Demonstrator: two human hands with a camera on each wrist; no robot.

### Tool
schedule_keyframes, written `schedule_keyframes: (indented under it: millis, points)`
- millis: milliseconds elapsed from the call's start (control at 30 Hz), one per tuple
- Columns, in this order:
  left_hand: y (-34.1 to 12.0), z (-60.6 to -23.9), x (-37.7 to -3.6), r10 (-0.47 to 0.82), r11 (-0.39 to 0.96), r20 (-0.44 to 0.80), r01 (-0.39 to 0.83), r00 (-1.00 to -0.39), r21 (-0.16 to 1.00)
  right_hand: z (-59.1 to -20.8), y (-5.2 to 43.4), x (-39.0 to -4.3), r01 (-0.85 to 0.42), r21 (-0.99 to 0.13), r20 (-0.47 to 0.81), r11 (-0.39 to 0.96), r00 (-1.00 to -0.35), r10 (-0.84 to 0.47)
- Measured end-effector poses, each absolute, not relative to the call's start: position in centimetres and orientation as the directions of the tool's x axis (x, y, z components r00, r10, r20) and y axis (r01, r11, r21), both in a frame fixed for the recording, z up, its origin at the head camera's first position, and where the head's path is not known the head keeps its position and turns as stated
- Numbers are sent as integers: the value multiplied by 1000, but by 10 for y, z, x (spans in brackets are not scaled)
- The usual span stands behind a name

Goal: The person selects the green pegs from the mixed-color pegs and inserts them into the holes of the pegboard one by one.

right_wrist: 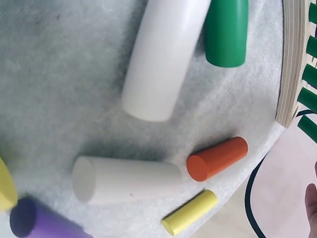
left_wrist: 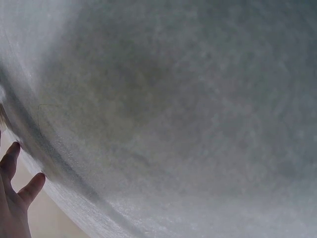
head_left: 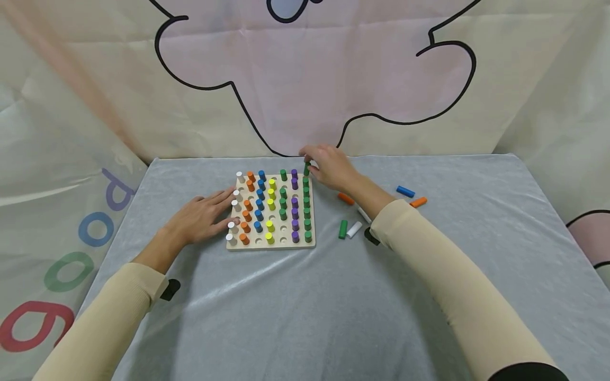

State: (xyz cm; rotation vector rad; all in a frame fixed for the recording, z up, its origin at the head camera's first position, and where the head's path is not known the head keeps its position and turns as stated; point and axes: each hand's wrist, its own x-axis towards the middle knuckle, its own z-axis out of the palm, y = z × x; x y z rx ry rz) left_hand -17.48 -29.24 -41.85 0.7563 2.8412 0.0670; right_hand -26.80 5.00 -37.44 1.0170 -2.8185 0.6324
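Wooden pegboard [head_left: 276, 244] holds coloured pegs [head_left: 259, 203] in rows.

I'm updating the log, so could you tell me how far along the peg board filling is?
Mostly done: the wooden board holds near-full columns of white, orange, blue, yellow, green and purple pegs. In hand: the right hand pinches a green peg at the far right corner while the left hand steadies the board's left edge. Left: a few empty holes, and loose pegs lying on the grey cloth.

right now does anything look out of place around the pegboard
Yes: several pegs lie loose on the cloth right of the pegboard, including a green peg, a white one and a blue one, while some holes stand empty.
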Motion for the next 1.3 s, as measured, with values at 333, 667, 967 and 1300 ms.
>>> schedule_keyframes:
  millis: [333, 667, 967, 1300]
  points:
    - [-291, -417, -176, 484, 875, -199, 475, -852, 95, -381, 48, -269, -597, -381, 179, 705, -796, -578]
    - [-289, -416, -177, 488, 873, -192, 478, -852, 98, -383, 48, -269, -583, -405, 179, 705, -806, -564]
    - [-289, -416, -176, 484, 875, -201, 475, -852, 93, -384, 50, -269, -593, -397, 172, 700, -798, -578]
    - [-289, -416, -175, 479, 877, -211, 472, -852, 87, -388, 48, -269, -489, -528, 92, 694, -845, -526]
